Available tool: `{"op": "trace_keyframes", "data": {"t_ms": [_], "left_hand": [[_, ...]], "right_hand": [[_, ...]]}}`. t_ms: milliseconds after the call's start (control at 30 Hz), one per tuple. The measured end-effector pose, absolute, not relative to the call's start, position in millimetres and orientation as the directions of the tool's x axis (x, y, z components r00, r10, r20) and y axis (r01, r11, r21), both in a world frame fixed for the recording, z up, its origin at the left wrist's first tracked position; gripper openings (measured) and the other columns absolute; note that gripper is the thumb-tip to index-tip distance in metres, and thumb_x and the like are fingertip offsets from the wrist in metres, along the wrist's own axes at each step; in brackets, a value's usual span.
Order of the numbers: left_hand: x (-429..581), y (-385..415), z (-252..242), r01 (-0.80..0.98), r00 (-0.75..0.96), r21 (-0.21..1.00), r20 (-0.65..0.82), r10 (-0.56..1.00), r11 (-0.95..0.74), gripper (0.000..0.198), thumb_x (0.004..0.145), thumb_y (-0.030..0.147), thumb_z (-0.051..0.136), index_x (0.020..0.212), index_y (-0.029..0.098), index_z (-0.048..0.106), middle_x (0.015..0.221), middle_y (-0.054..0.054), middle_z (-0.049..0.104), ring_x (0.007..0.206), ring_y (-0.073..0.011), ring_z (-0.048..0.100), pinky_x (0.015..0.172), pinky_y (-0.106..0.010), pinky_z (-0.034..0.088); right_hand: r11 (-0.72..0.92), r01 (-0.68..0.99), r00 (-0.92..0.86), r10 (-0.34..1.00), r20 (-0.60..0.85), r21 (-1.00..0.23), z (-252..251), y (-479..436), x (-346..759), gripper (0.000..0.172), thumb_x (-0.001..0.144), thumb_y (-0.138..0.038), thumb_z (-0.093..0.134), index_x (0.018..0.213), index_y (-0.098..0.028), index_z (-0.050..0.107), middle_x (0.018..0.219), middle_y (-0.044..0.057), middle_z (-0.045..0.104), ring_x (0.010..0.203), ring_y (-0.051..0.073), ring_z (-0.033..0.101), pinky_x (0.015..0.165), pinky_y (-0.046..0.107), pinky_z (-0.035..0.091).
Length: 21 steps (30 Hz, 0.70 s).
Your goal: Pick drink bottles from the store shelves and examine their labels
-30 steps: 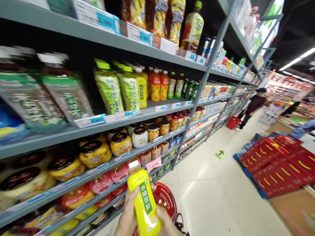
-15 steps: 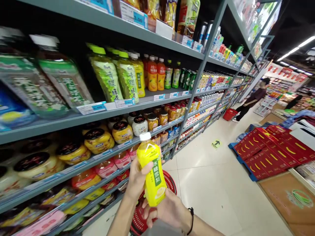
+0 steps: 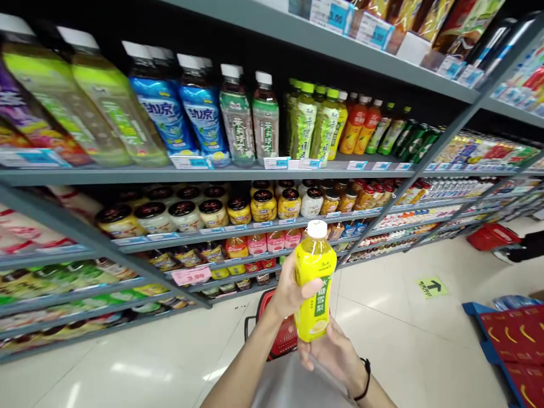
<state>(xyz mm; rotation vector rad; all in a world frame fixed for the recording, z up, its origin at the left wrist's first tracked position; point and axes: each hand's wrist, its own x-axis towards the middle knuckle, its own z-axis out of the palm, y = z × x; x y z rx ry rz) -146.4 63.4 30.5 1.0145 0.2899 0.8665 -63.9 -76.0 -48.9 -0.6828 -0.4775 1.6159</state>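
A yellow drink bottle (image 3: 313,283) with a white cap and a green label stands upright in both hands in front of the shelves. My left hand (image 3: 289,290) wraps round its middle from the left, thumb across the label. My right hand (image 3: 332,352), with a black band at the wrist, cups the bottle's base from below. Right behind the hands a red shopping basket (image 3: 281,338) sits on the floor.
Grey shelving (image 3: 238,173) runs along the left, stocked with bottled drinks (image 3: 238,116) above and jars (image 3: 263,205) below. A green floor arrow (image 3: 432,287) marks the white tiles. Red boxes on a blue pallet (image 3: 516,340) stand at right; another red basket (image 3: 492,236) lies farther down the aisle.
The view has swung left and faces the shelves more squarely. The bottle has risen and come upright, still gripped by both hands.
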Motion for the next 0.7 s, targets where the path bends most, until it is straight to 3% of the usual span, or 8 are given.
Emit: {"op": "trace_keyframes", "data": {"t_ms": [167, 300, 433, 533, 700], "left_hand": [[-158, 64, 35, -0.555, 0.67, 0.794, 0.249, 0.699, 0.249, 0.08, 0.068, 0.057, 0.088, 0.13, 0.015, 0.061, 0.114, -0.016, 0.073, 0.081, -0.0225, 0.069, 0.072, -0.033, 0.057], [-164, 68, 39, -0.577, 0.615, 0.8, 0.296, 0.731, 0.162, 0.084, 0.074, 0.055, 0.086, 0.143, 0.019, 0.054, 0.119, -0.016, 0.073, 0.1, -0.0283, 0.072, 0.089, -0.04, 0.06], [-167, 68, 39, -0.598, 0.568, 0.791, 0.305, 0.764, 0.129, 0.084, 0.073, 0.044, 0.09, 0.143, 0.02, 0.049, 0.117, -0.014, 0.071, 0.101, -0.0269, 0.072, 0.087, -0.037, 0.06], [-166, 65, 41, -0.63, 0.57, 0.76, 0.314, 0.759, 0.159, 0.078, 0.071, 0.035, 0.092, 0.136, 0.021, 0.05, 0.116, -0.013, 0.07, 0.1, -0.0272, 0.074, 0.089, -0.039, 0.061], [-160, 61, 41, -0.677, 0.59, 0.713, 0.377, 0.714, 0.184, 0.075, 0.068, 0.03, 0.092, 0.13, 0.022, 0.052, 0.112, -0.012, 0.073, 0.096, -0.027, 0.075, 0.086, -0.038, 0.061]], "right_hand": [[-0.152, -0.652, -0.034, 0.984, -0.172, -0.743, -47, -76, -70, 0.065, 0.073, -0.068, 0.087, 0.113, -0.023, 0.064, 0.1, 0.007, 0.074, 0.064, 0.015, 0.059, 0.054, 0.027, 0.042], [0.012, -0.534, 0.159, 0.984, -0.086, -0.845, -49, -75, -68, 0.065, 0.074, -0.06, 0.09, 0.12, -0.026, 0.058, 0.098, 0.003, 0.07, 0.066, 0.014, 0.058, 0.055, 0.026, 0.044], [0.227, -0.08, 0.527, 0.836, 0.152, -0.971, -58, -74, -58, 0.061, 0.072, -0.039, 0.096, 0.116, -0.026, 0.056, 0.107, 0.004, 0.067, 0.093, 0.02, 0.068, 0.079, 0.032, 0.057], [0.319, 0.271, 0.609, 0.674, 0.418, -0.908, -63, -71, -52, 0.064, 0.072, -0.02, 0.094, 0.123, -0.025, 0.054, 0.122, 0.007, 0.062, 0.116, 0.023, 0.065, 0.093, 0.036, 0.057], [0.431, 0.55, 0.524, 0.489, 0.697, -0.716, -66, -70, -47, 0.077, 0.074, -0.006, 0.087, 0.137, -0.03, 0.049, 0.123, 0.006, 0.058, 0.11, 0.022, 0.064, 0.082, 0.035, 0.06]]}}
